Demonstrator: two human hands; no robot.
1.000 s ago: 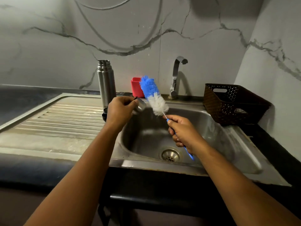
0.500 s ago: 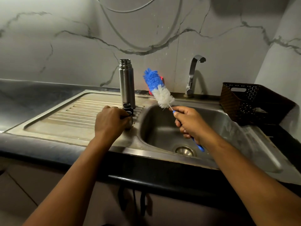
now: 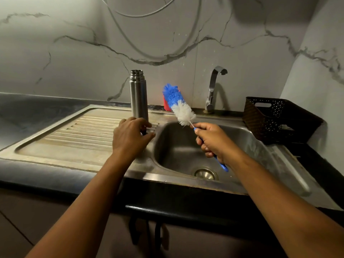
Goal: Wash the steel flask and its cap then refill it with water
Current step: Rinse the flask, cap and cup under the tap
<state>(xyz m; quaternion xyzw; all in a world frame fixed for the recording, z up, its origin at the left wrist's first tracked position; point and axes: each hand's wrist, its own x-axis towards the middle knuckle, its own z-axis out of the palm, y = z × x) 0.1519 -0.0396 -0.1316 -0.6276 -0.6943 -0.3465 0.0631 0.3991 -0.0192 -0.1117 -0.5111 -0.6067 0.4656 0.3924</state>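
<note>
An uncapped steel flask [image 3: 138, 97] stands upright on the draining board [image 3: 74, 131], left of the sink basin [image 3: 176, 151]. The left hand [image 3: 130, 136] sits just near of it, fingers curled over a small dark object [image 3: 143, 132]; whether it grips this cannot be told. The right hand [image 3: 212, 142] grips a bottle brush [image 3: 178, 104] over the basin.

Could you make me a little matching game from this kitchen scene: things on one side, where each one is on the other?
1. tall steel flask
2. blue-and-white bottle brush
3. dark perforated basket
4. curved metal tap

A. gripped by the right hand
B. upright on the ribbed drainboard
C. behind the sink basin, at the wall
D. right of the basin, on the black counter

Pairs: 1-B, 2-A, 3-D, 4-C.
</note>
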